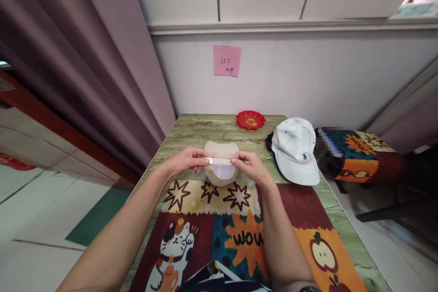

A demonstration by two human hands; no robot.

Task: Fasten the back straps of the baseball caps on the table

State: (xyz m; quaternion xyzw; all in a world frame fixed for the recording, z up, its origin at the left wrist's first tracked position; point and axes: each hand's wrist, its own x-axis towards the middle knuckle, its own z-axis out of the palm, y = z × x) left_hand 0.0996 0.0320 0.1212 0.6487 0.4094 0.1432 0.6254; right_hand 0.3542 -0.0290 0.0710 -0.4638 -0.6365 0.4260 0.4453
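Both forearms extend forward, palms inward. The left hand (190,160) and right hand (252,167) each pinch one end of the straight band (222,161) on the beige cap (221,149), thumb against fingers. The cap sits between them at the far edge of the printed mat (308,205). The table (201,134) has a wood-grain surface; the white cap (293,146) has a rounded fabric crown and curved brim.

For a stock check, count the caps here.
3: the beige cap, held between the left hand and right hand; the white cap, at right on the table; and, mostly hidden beneath it, apparently a dark cap. More may be hidden.
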